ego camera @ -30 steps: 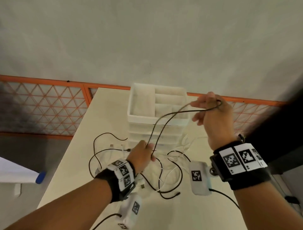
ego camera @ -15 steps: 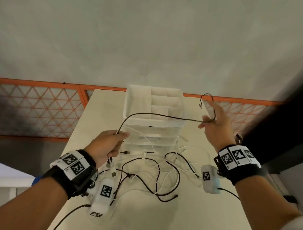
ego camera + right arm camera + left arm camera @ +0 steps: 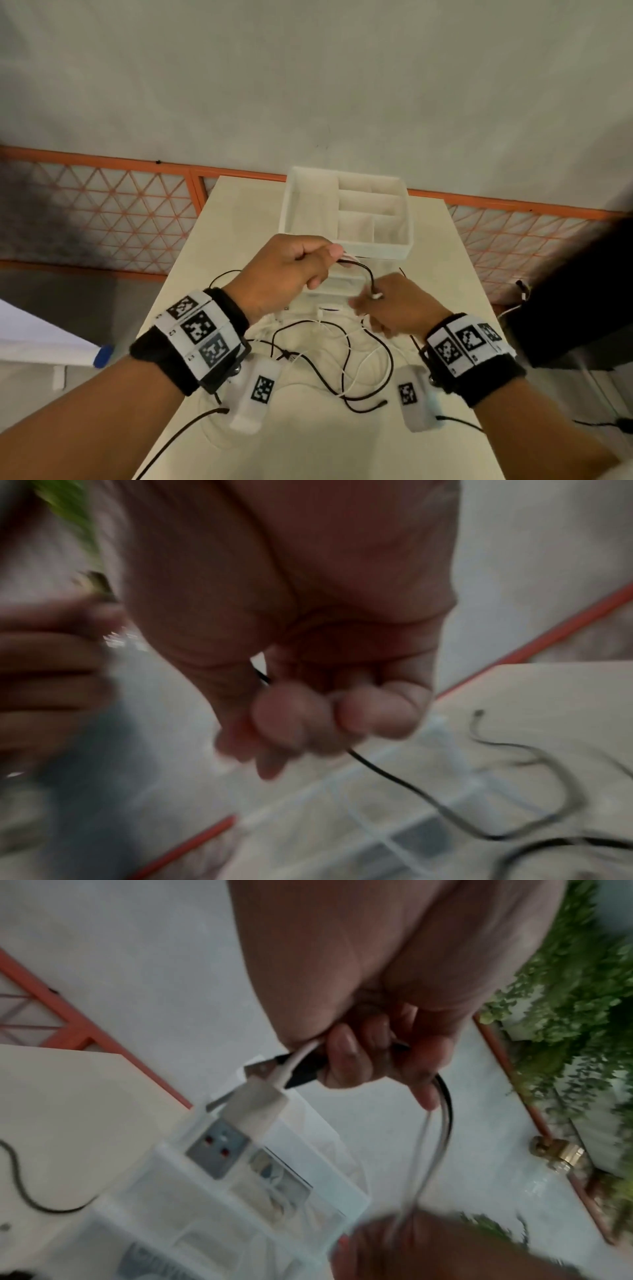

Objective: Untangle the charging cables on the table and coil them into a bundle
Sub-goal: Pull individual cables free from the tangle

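While my left hand [image 3: 291,270] grips the plug ends of a black cable [image 3: 363,270] and a white cable [image 3: 298,1058], fingers curled tight round both, my right hand [image 3: 394,308] pinches the black one a short way along, at a small white piece. Half a second ago my hands were wide apart with that cable stretched between them; now they sit close together above the tangle [image 3: 329,363], so I judge one loop of the coil is being laid. Most of the cables lie knotted on the table [image 3: 445,274], in front of the white organiser [image 3: 346,240]. My wristbands [image 3: 198,329] carry only square black-and-white markers; I can read no brand or writing anywhere.
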### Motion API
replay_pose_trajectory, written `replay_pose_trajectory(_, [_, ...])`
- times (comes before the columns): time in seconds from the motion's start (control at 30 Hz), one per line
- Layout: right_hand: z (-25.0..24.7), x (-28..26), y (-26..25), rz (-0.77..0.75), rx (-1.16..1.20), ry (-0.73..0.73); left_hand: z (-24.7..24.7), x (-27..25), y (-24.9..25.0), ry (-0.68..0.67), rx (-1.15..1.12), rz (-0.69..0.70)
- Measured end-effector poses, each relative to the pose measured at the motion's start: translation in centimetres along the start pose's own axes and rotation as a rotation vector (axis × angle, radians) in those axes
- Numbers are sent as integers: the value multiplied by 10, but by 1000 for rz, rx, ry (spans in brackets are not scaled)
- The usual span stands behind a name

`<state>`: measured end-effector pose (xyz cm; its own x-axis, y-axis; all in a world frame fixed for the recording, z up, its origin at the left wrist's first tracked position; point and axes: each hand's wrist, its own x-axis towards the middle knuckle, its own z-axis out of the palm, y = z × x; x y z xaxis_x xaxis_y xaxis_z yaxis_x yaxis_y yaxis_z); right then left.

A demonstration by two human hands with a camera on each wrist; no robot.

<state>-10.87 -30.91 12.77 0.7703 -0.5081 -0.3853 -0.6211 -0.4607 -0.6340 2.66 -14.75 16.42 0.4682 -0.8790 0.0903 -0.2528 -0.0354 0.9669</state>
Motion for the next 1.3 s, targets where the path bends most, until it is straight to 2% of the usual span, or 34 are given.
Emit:
replay_pose_trajectory(0.03, [-6, 6, 16, 92, -26, 29, -7, -2, -5, -6, 34, -28])
replay_pose_trajectory(0.07, [-14, 10, 31, 132, -63, 160, -15, -5, -12, -56, 119, -83])
replay_pose_trajectory(0.13, [-26, 14, 57, 90, -93, 587, -25, -14, -33, -227, 330, -249])
replay_pose_trajectory(0.17, [-26, 13, 64, 27, -64, 707, -25, -19, -48, -281, 371, -348])
replay_pose_trajectory(0.2, [-22, 13, 70, -14, -18, 692, -23, -24, -64, -279, 360, -446])
replay_pose_trajectory(0.23, [-14, 14, 76, -23, 17, 595, -18, -29, -77, -215, 312, -536])
replay_pose_trajectory(0.33, [26, 15, 99, 112, -17, 307, -5, -38, -103, 15, 104, -675])
replay_pose_trajectory(0.4, [53, 16, 113, 253, -41, 178, -2, -37, -106, 107, 51, -669])
replay_pose_trajectory(0.47, [79, 20, 123, 319, -148, 51, -3, -31, -103, 150, 63, -636])
replay_pose_trajectory(0.57, [107, 24, 118, 180, -333, -13, -3, -22, -91, 170, 33, -583])
replay_pose_trajectory(0.67, [119, 25, 110, 116, -359, -98, -5, -16, -82, 189, -27, -527])
replay_pose_trajectory(0.77, [108, 24, 104, 153, -307, -3, -12, -12, -76, 222, -39, -489])
replay_pose_trajectory(0.9, [73, 18, 88, 36, -130, 343, -27, -13, -74, 264, -13, -503])
replay_pose_trajectory(0.97, [59, 15, 81, 32, -20, 429, -33, -15, -76, 273, -4, -532])
replay_pose_trajectory(1.03, [52, 12, 74, 86, -67, 329, -36, -18, -78, 275, -2, -558])
replay_pose_trajectory(1.13, [57, 7, 67, 185, -438, 14, -39, -20, -79, 280, -9, -565])
replay_pose_trajectory(1.2, [65, 9, 66, 144, -383, -22, -38, -20, -74, 274, -23, -542])
replay_pose_trajectory(1.3, [81, 22, 56, -3, -201, 51, -33, -17, -65, 248, -61, -473])
